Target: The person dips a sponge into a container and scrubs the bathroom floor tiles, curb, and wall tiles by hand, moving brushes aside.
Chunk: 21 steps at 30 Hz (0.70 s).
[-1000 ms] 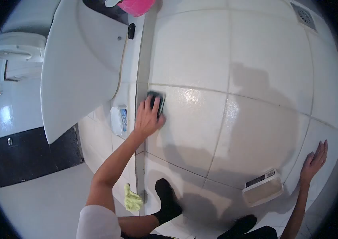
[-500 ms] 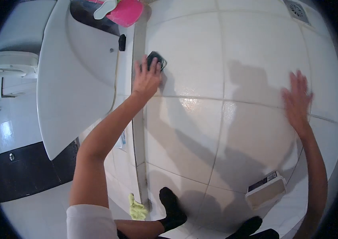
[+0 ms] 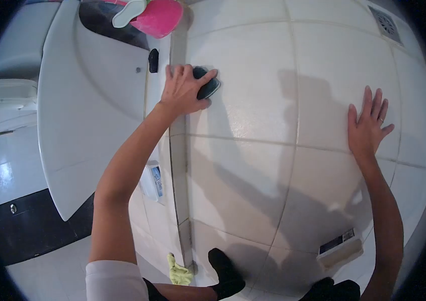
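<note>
My left hand (image 3: 180, 90) is closed on a dark green oval scrubber (image 3: 208, 84) at the upper middle-left. The scrubber sits between the thumb and a finger, against the pale floor tiles (image 3: 243, 100); the other fingers reach over the raised ledge (image 3: 178, 165). Its underside is hidden. At the right, my right hand (image 3: 368, 125) is spread out on the tiles with its palm down, holding nothing. A ring shows on one finger.
A small black object (image 3: 153, 60) lies beside the white basin-like fixture (image 3: 97, 100). Around me are a pink scoop-like thing (image 3: 160, 17), a labelled white container (image 3: 154, 181), a yellow-green glove (image 3: 179, 271), a white tub (image 3: 341, 251) and a floor drain (image 3: 386, 25). My black-socked foot (image 3: 227, 273) is below.
My left hand and the scrubber have shifted slightly, and more of the scrubber shows. My right hand, blurred before, now rests sharp with fingers spread. The whole view has shifted slightly.
</note>
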### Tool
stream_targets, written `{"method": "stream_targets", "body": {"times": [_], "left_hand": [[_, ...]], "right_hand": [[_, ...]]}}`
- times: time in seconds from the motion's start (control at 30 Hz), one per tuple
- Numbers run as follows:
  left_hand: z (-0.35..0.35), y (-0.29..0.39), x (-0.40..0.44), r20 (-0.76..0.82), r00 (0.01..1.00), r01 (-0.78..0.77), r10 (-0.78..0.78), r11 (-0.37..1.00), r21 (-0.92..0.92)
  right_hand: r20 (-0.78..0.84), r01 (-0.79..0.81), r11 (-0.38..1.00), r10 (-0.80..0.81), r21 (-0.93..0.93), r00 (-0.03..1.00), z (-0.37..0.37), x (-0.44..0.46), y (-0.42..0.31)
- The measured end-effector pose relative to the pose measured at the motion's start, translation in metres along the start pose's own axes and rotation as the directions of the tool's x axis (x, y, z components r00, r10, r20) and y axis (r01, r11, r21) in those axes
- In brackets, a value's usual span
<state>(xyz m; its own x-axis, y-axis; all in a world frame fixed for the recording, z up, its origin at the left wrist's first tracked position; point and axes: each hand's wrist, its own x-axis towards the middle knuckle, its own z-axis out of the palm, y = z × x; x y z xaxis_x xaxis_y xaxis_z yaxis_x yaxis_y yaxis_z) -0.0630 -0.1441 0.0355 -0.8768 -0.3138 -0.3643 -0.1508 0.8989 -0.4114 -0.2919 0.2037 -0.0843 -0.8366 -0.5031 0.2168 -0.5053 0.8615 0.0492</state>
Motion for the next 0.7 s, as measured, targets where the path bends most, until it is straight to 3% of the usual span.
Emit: {"method": "stream_targets", "body": {"times": [0.03, 0.1, 0.13, 0.23, 0.33, 0.5, 0.57, 0.63, 0.7], "left_hand": [[0.000, 0.002, -0.004, 0.000, 1.000, -0.005, 0.005, 1.000, 0.000], [0.001, 0.003, -0.005, 0.008, 0.957, 0.291, -0.291, 0.955, -0.049], [0.006, -0.005, -0.003, -0.090, 0.939, 0.340, -0.331, 0.935, 0.104], [0.031, -0.025, 0.015, -0.162, 0.950, 0.310, -0.267, 0.871, 0.382], [0.045, -0.031, 0.048, -0.193, 0.963, 0.264, -0.187, 0.803, 0.534], [0.039, -0.027, 0.091, -0.100, 0.945, 0.321, -0.310, 0.830, 0.457], [0.045, -0.018, 0.083, -0.087, 0.910, 0.388, -0.405, 0.759, 0.523], [0.047, 0.001, 0.041, 0.016, 0.936, 0.277, -0.351, 0.765, 0.582], [0.066, 0.026, -0.026, 0.169, 0.942, 0.174, -0.291, 0.852, 0.493]], "right_hand": [[0.000, 0.000, 1.000, 0.000, 0.015, 1.000, 0.000, 0.000, 0.000], [0.006, -0.013, 1.000, 0.013, 0.024, 1.000, 0.000, -0.001, 0.001], [0.009, -0.011, 0.999, 0.011, 0.034, 1.000, -0.002, -0.001, -0.001], [0.011, -0.006, 0.999, 0.005, 0.043, 1.000, -0.004, 0.000, -0.001], [0.006, 0.007, 0.999, -0.007, 0.046, 1.000, -0.002, -0.002, 0.001], [0.029, -0.005, 0.999, 0.004, 0.037, 1.000, -0.006, 0.000, -0.001], [0.021, 0.003, 0.999, -0.004, 0.044, 1.000, -0.007, 0.001, -0.002], [0.028, 0.004, 0.999, -0.005, 0.048, 1.000, -0.009, 0.001, -0.001], [0.023, 0.002, 0.998, -0.004, 0.055, 1.000, -0.011, 0.003, -0.001]]}}
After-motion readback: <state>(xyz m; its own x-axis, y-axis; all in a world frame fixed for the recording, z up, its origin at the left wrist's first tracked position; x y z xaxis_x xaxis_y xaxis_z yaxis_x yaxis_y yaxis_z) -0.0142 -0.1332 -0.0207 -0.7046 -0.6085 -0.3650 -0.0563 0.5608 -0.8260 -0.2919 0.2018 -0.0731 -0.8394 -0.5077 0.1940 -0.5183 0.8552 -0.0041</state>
